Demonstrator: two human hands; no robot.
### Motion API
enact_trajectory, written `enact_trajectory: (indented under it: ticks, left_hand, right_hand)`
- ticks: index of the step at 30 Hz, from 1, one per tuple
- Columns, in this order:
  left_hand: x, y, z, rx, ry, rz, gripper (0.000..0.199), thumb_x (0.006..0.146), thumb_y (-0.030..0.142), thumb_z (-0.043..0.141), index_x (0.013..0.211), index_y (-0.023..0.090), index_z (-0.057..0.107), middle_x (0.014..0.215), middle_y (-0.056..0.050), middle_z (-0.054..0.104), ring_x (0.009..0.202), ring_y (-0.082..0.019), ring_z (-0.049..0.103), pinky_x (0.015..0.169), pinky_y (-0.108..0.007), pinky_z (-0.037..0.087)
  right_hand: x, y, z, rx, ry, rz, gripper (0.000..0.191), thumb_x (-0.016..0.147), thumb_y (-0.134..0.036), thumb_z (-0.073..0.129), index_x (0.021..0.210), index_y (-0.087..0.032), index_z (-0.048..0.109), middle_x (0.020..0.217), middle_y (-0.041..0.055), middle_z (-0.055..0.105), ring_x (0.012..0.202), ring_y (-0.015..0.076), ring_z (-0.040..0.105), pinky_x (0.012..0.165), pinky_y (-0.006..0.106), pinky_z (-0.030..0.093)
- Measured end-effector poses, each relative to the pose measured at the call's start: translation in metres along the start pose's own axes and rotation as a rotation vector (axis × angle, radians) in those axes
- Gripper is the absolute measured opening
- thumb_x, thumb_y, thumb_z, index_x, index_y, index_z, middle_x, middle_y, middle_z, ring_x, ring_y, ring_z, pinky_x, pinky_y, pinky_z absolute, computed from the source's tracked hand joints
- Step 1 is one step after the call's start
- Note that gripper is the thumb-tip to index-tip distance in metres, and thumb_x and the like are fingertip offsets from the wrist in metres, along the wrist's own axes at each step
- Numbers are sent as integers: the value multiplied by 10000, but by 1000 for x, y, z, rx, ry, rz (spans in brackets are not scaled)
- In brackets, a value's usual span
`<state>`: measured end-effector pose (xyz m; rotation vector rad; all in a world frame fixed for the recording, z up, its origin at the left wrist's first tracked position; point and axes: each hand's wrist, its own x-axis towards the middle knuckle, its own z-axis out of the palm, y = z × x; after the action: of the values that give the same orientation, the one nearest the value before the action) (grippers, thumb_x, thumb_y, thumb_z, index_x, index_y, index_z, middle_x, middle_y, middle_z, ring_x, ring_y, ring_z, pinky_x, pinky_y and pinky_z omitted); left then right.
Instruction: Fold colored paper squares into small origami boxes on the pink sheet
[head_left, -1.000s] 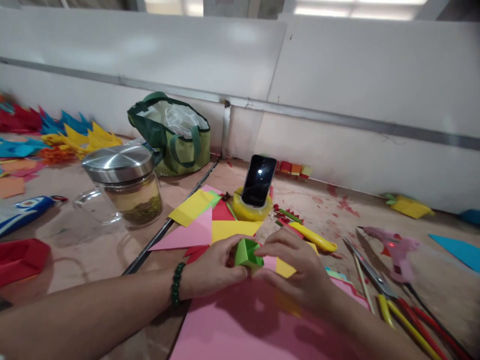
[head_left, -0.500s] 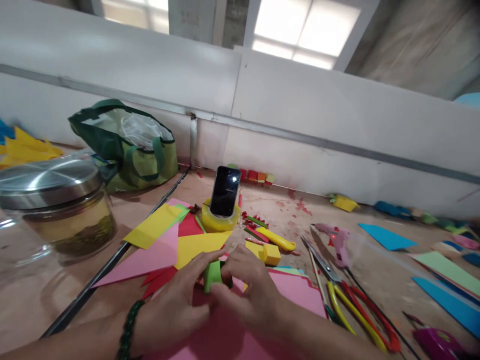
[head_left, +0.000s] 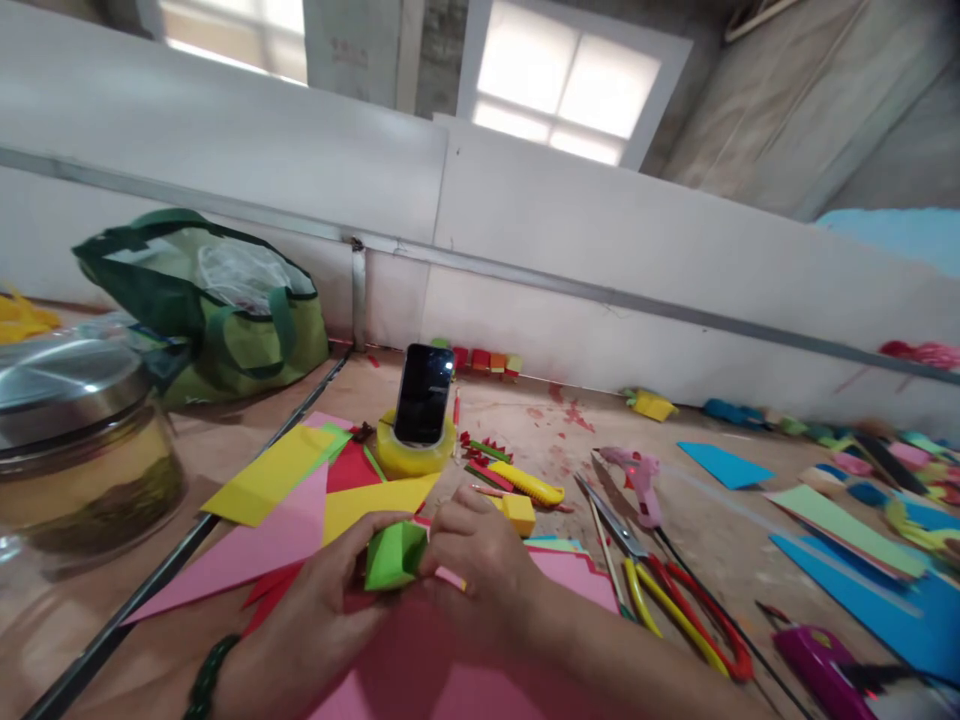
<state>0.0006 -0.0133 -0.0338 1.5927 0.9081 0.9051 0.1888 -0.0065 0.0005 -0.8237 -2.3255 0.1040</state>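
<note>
A small green folded paper box [head_left: 394, 556] with an open hollow side is held between my hands. My left hand [head_left: 322, 600], with a dark green bead bracelet at the wrist, grips it from the left between thumb and fingers. Curled fingers of my right hand [head_left: 484, 565] press against its right edge, and the fingertips are partly hidden. A small pink piece [head_left: 451, 578] shows by the right fingers; whether they hold it I cannot make out. Beneath both hands lies pink paper [head_left: 450, 670].
Scissors [head_left: 637, 560], a pink glue gun [head_left: 637, 480] and a yellow cutter [head_left: 529, 482] lie to the right. A phone [head_left: 424, 393] leans on a yellow tape roll [head_left: 412, 455]. A lidded glass jar [head_left: 90, 470] and green bag [head_left: 255, 350] stand left. Blue sheets [head_left: 724, 464] lie farther right.
The green paper box has turned so its hollow side shows. My right hand's fingers have curled closer at its right edge. The view has shifted to the right.
</note>
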Motion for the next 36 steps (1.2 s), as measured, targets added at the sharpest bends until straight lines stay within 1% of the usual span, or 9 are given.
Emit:
enact_trajectory:
  ticks: [4, 7, 11, 16, 20, 23, 27, 31, 36]
  left_hand:
    - [0, -5, 1, 82, 37, 14, 525, 680, 93, 585, 1188, 205, 509, 1149, -35, 646, 1031, -195, 617, 918, -261, 498]
    - [0, -9, -1, 111, 71, -5, 518, 685, 166, 639, 1190, 203, 528, 1152, -45, 660, 1014, -214, 640, 889, -269, 528]
    - [1, -29, -8, 97, 62, 36, 579, 646, 179, 660, 1213, 201, 543, 1171, -59, 666, 1042, -253, 647, 875, -288, 551]
    - [1, -53, -7, 85, 39, 104, 562, 709, 225, 639, 1261, 215, 533, 1203, -65, 654, 1043, -254, 653, 871, -290, 555]
    - [0, -50, -3, 108, 46, 161, 584, 687, 280, 703, 1251, 251, 555, 1215, -54, 653, 1049, -257, 654, 849, -266, 562]
    - [-1, -44, -2, 114, 59, 217, 551, 652, 244, 692, 1196, 260, 610, 1182, -44, 676, 1033, -258, 663, 856, -266, 557]
    - [-5, -36, -1, 128, 44, 193, 538, 641, 210, 658, 1177, 251, 631, 1154, -41, 691, 1013, -258, 671, 880, -295, 550]
    - [-10, -32, 1, 131, 24, 183, 619, 673, 211, 626, 1286, 230, 548, 1257, -68, 630, 1043, -252, 657, 891, -295, 545]
    - [-7, -33, 2, 169, 64, 168, 609, 633, 189, 596, 1241, 236, 587, 1245, -55, 640, 997, -232, 678, 872, -258, 549]
  right_hand:
    - [1, 3, 0, -60, -82, -131, 261, 872, -227, 494, 619, -182, 544, 627, 7, 580, 583, 128, 448, 640, 310, 360]
    - [3, 5, 5, -136, -101, -146, 284, 870, -251, 499, 597, -188, 540, 611, 3, 574, 589, 131, 448, 647, 307, 369]
    - [3, 1, 14, -174, -124, -118, 347, 855, -456, 562, 622, -200, 546, 616, -2, 576, 636, 138, 494, 679, 305, 387]
    - [3, -12, 6, -214, -220, -145, 267, 894, -298, 530, 647, -199, 558, 673, -31, 618, 673, 111, 514, 723, 289, 384]
    - [4, -23, -9, -255, -268, -126, 233, 890, -338, 554, 714, -193, 603, 740, -24, 677, 715, 118, 555, 762, 286, 403]
    - [0, -32, -11, -225, -273, -94, 211, 887, -355, 563, 757, -197, 613, 734, -30, 679, 727, 110, 577, 802, 274, 408]
    - [-7, -38, -5, -216, -257, -62, 158, 834, -268, 619, 698, -194, 590, 698, -39, 663, 708, 103, 585, 799, 259, 412]
    - [-9, -40, -4, -244, -223, -38, 202, 839, -308, 598, 674, -192, 584, 675, -39, 668, 675, 104, 579, 792, 270, 421]
    - [-9, -48, -9, -272, -195, -30, 242, 876, -285, 548, 668, -191, 627, 662, -42, 673, 649, 100, 581, 747, 269, 421]
